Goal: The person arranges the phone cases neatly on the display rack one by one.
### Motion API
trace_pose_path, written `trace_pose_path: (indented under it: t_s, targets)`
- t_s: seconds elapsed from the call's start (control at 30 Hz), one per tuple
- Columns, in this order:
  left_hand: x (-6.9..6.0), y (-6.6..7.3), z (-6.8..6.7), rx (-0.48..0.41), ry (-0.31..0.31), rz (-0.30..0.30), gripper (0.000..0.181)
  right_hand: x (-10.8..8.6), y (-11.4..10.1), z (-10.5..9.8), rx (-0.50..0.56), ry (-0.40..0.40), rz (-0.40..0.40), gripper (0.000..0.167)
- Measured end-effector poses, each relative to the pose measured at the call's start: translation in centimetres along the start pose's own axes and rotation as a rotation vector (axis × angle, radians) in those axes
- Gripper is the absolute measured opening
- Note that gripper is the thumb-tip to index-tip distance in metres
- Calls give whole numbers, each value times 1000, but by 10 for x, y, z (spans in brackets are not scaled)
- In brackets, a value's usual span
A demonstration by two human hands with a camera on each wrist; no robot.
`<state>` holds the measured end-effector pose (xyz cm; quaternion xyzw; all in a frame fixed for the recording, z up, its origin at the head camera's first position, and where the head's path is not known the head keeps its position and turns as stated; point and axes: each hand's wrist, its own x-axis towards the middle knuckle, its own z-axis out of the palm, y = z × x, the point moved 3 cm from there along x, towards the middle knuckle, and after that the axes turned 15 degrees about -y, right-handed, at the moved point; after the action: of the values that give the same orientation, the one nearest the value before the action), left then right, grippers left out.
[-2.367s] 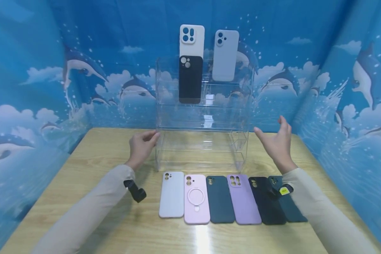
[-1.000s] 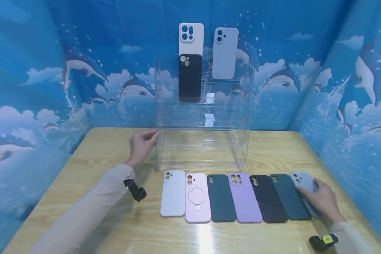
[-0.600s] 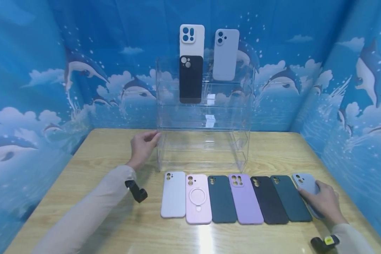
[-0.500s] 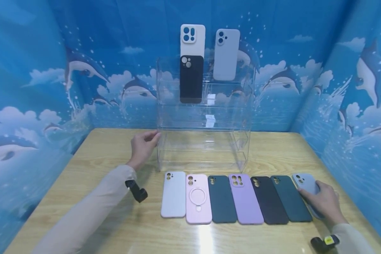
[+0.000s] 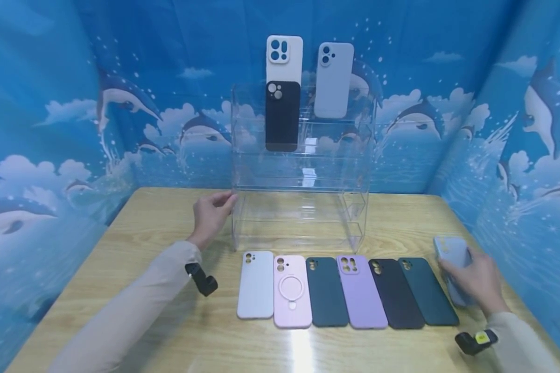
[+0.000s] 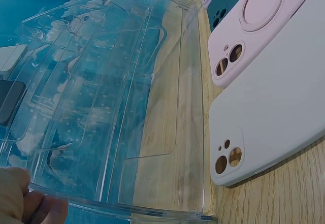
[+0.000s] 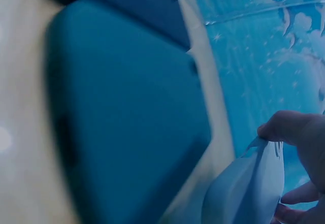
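My right hand grips a light blue phone case by its sides, tilted at the right end of a row of cases. In the right wrist view thumb and fingers hold that case beside a dark teal case. My left hand pinches the left edge of a clear tiered stand, thumb and fingers also at its side wall in the left wrist view. On the stand's upper part are a white case, a black case in front of it and a pale blue-grey case.
Flat before the stand, left to right, lie a white case, a pink case with a ring, a dark teal one, a purple one, a black one and another teal one. Dolphin-print curtains surround the table.
My right hand came down from beside the stand to the row's right end, and the light blue case it holds has since tilted up and shifted slightly back. My left hand stays on the stand.
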<state>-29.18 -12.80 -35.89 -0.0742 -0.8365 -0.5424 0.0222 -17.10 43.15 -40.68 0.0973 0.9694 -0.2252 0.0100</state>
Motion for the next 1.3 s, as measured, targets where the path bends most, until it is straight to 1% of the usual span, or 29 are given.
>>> trace_pose_path:
  t_s: [0.2,0.27,0.37,0.47,0.57,0.7,0.83,1.03,1.3]
  targets:
    - [1,-1,0,23,-12,4,33,10,-34,-16,63,-11,-25,89]
    - [1,0,0,34,-18,11,33,13,-47,-21,80,-4,-55,89]
    - [1,0,0,28,-17,15,32,17,-66,-29,95,29,-117,85]
    - [1,0,0,25,-19,17,32,19,-86,-35,105,38,-136,86]
    - [0,1,0,18,-22,14,32,18,-106,-38,129,20,-113,90]
    - [0,1,0,6,-24,13,33,18,-132,-43,169,7,-114,93]
    - [0,1,0,4,-17,14,32,19,-155,-46,192,9,-148,94]
    - [-1,1,-1,17,-10,6,31,24,-188,-51,196,28,-194,93]
    - [-1,0,-1,10,-14,2,33,30,-231,-60,224,43,-283,93]
